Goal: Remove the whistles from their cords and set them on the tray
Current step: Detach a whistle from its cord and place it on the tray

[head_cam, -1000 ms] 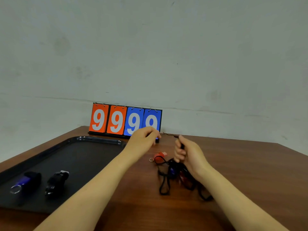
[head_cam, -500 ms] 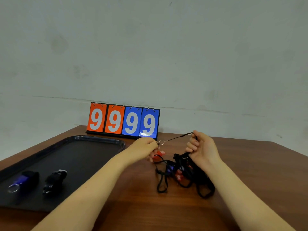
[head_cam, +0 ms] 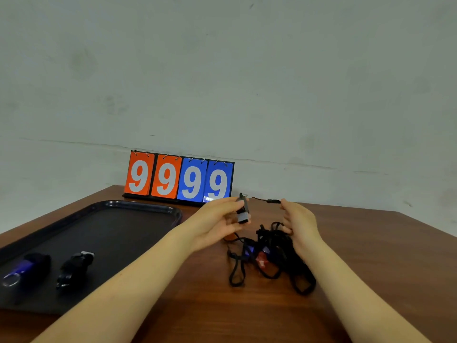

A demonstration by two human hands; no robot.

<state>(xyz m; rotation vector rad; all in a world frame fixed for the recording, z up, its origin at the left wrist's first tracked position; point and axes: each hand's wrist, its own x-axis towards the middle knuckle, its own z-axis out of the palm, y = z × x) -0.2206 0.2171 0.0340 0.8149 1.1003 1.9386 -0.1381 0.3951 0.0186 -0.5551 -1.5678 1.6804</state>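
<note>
The left hand (head_cam: 217,222) pinches a small dark grey plastic whistle (head_cam: 243,212) between thumb and fingers, holding it upright above the brown wooden tabletop (head_cam: 371,256). A small metal ring shows at the whistle's top end. The right hand (head_cam: 300,225) pinches the end of a thin black cord (head_cam: 268,201), which points toward the whistle from three o'clock; whether cord and ring are connected cannot be told, as the gap is too small to read. Below both hands, at six o'clock of the whistle, lies a tangled pile of black cords (head_cam: 272,256) with red and blue whistles caught in it.

The black rectangular plastic tray (head_cam: 138,211) sits at nine o'clock of the hands. It carries a blue whistle (head_cam: 23,269) and a black whistle (head_cam: 74,268) at its near end. A flip scoreboard reading 9999 (head_cam: 179,180) stands at twelve o'clock.

Assessment: this whistle appears close to release. Risks: a light pinch could let the whistle drop into the pile; pulling the cord taut could drag the tangle and tighten its knots, complicating the remaining whistles.
</note>
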